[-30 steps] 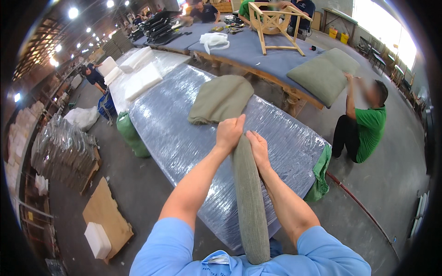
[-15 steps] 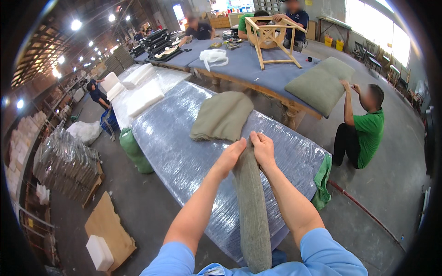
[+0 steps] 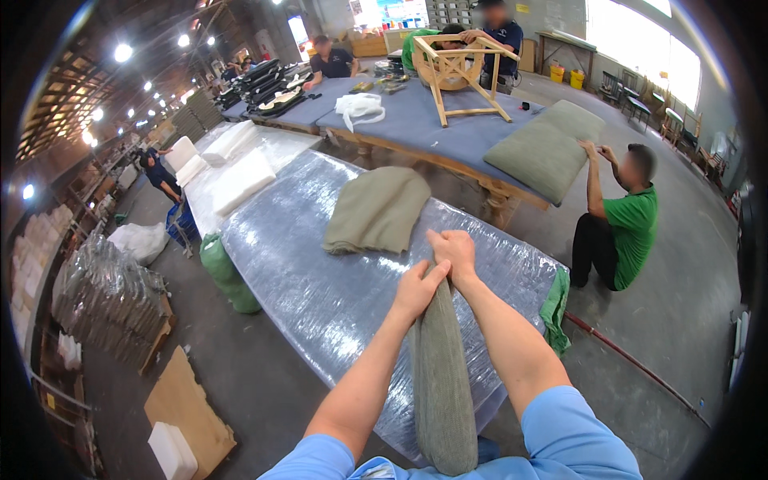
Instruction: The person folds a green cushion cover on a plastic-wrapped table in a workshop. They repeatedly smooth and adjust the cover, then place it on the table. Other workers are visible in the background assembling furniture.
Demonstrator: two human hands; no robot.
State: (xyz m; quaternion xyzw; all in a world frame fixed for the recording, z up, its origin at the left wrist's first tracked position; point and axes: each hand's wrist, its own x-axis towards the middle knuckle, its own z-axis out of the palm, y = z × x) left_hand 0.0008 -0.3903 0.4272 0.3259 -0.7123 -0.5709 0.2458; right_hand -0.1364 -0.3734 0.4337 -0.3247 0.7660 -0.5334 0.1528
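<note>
Just beside the left edge of the plastic-wrapped tabletop point(image 3: 288, 240) is a green sack point(image 3: 228, 274); a folded cloth point(image 3: 376, 210) lies on top, toward the far side. Over the tabletop's near end, the left hand point(image 3: 418, 290) has its fingers closed around the narrow upper end of a long green-grey cushion point(image 3: 444, 384); the right hand point(image 3: 454, 254) curls its fingers tightly at that same end. The step appears to be working this end; the next move likely calls for a firm two-handed grip.
</note>
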